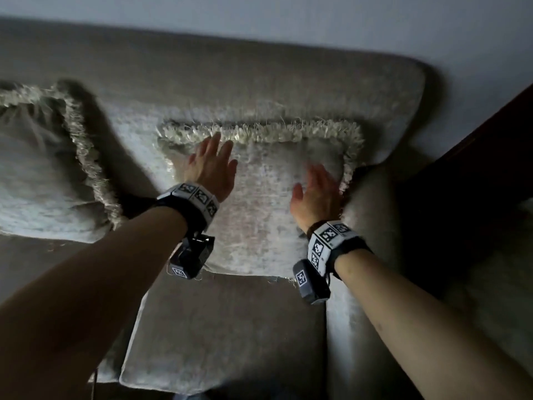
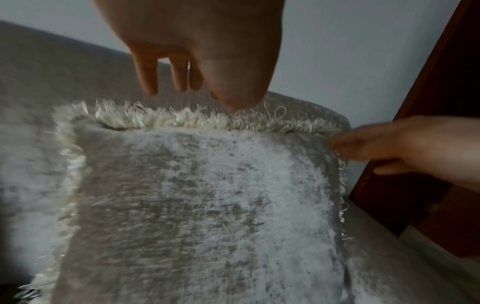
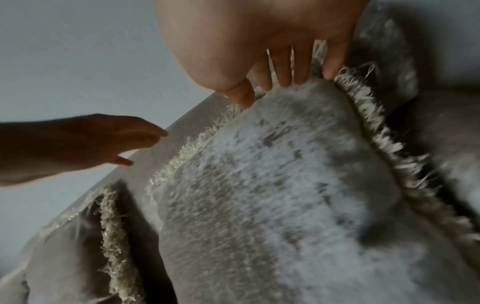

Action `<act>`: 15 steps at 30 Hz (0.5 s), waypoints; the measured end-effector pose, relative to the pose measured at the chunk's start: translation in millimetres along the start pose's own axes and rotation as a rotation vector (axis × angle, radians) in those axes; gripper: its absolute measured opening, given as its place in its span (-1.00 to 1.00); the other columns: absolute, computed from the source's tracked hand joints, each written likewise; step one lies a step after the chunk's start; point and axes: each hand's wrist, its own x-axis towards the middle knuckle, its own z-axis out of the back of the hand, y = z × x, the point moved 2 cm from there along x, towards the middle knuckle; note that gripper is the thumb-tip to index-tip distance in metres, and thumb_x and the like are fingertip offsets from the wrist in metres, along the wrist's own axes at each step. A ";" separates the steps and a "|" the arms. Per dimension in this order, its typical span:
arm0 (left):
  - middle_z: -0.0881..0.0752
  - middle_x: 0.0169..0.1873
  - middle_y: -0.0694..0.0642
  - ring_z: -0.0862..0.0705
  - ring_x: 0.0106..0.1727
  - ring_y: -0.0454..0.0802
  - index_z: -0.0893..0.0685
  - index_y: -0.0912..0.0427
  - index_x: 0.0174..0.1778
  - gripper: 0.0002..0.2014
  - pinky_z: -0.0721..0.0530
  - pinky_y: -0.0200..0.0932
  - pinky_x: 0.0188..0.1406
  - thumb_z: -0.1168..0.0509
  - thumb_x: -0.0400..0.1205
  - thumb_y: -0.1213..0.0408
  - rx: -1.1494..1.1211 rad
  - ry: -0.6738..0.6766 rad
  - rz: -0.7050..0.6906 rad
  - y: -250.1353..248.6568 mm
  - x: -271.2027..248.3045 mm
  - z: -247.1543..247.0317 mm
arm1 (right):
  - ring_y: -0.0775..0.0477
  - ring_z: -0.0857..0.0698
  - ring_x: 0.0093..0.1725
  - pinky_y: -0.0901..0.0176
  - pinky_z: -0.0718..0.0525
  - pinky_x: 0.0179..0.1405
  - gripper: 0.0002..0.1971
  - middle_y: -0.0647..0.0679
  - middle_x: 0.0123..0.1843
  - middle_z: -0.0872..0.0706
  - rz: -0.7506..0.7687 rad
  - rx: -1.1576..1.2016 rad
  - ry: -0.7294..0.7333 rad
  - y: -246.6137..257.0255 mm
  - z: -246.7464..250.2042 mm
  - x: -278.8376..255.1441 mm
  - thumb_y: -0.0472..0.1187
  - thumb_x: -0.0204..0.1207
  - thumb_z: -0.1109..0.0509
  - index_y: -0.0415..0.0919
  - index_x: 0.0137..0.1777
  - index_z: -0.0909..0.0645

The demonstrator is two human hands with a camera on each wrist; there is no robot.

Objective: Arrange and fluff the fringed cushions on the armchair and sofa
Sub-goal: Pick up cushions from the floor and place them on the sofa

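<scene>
A pale grey velvet cushion (image 1: pixel 259 203) with a cream fringe leans against the sofa back (image 1: pixel 259 82) by the right armrest. My left hand (image 1: pixel 212 166) lies flat, fingers straight, over its upper left part, fingertips near the top fringe (image 2: pixel 182 119). My right hand (image 1: pixel 317 192) is open at the cushion's right side, its fingers (image 3: pixel 298 67) reaching the fringed edge. In the wrist views the cushion (image 2: pixel 207 205) (image 3: pixel 259 185) fills most of the picture. A second fringed cushion (image 1: pixel 43 168) leans at the left of the sofa.
The seat cushion (image 1: pixel 230 336) lies in front of me. A padded armrest (image 1: pixel 369 226) sits right of the cushion, with dark wooden furniture (image 1: pixel 476 168) beyond it. A plain grey wall (image 1: pixel 288 15) rises behind the sofa.
</scene>
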 end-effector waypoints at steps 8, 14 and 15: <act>0.10 0.70 0.00 0.11 0.71 0.05 0.02 -0.17 0.68 -0.44 0.15 0.27 0.65 0.06 0.73 -0.02 -0.006 -0.116 -0.138 12.0 27.9 -82.3 | -0.03 0.04 0.72 -0.19 0.07 0.62 -0.44 0.07 0.74 0.01 0.328 -0.155 -0.074 40.2 -93.4 15.7 0.00 0.66 -0.12 0.15 0.66 -0.14; 0.13 0.69 0.18 0.21 0.68 0.32 0.13 0.01 0.70 -0.33 0.14 0.44 0.59 0.10 0.70 -0.11 -0.059 0.013 0.275 128.1 15.2 -108.6 | -0.25 -0.06 0.70 -0.40 -0.09 0.57 -0.31 -0.05 0.74 -0.02 -0.602 -0.124 -0.304 -67.1 -89.9 5.5 0.18 0.59 0.18 -0.01 0.72 -0.01; 0.10 0.69 0.21 0.18 0.68 0.35 0.10 0.07 0.71 -0.32 0.11 0.43 0.59 0.07 0.70 -0.09 -0.088 -0.066 0.230 118.2 18.1 -101.4 | -0.24 -0.06 0.70 -0.35 -0.09 0.58 -0.32 -0.08 0.74 -0.03 -0.481 -0.142 -0.352 -55.6 -84.5 2.1 0.14 0.60 0.15 -0.08 0.71 -0.04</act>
